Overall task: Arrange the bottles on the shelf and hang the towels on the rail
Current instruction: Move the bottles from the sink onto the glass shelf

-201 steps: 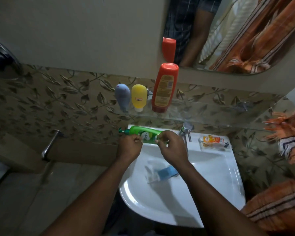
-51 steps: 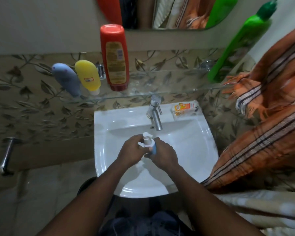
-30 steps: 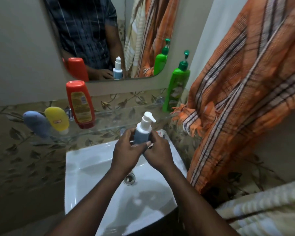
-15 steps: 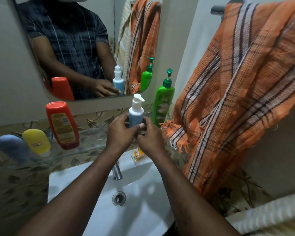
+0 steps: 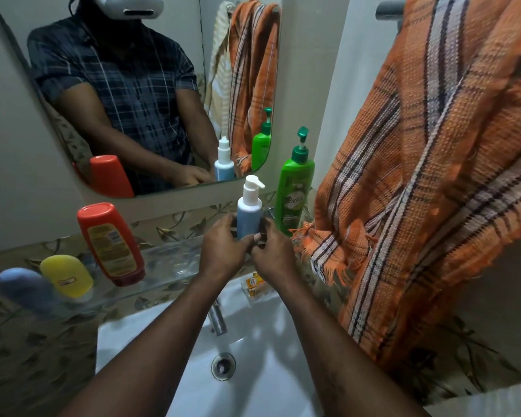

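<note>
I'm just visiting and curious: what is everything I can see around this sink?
Pump bottle: 1, blue and white, upright, held at the glass shelf.
Pump bottle: 1, green, shelf's right end.
Squeeze bottles: 3, red, yellow, grey-blue, cap-down, shelf's left.
Towel: 1, orange striped, hanging at right.
Mirror: 1, above shelf.
Sink: 1, white, with tap.
Soap packet: 1, orange, sink rim.
Hands: left, right, fingers around the blue bottle.

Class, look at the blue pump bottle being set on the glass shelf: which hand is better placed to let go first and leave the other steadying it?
Probably the right hand: only its fingertips touch the blue pump bottle low down, while the left hand wraps its side. The green bottle crowds the right.
</note>
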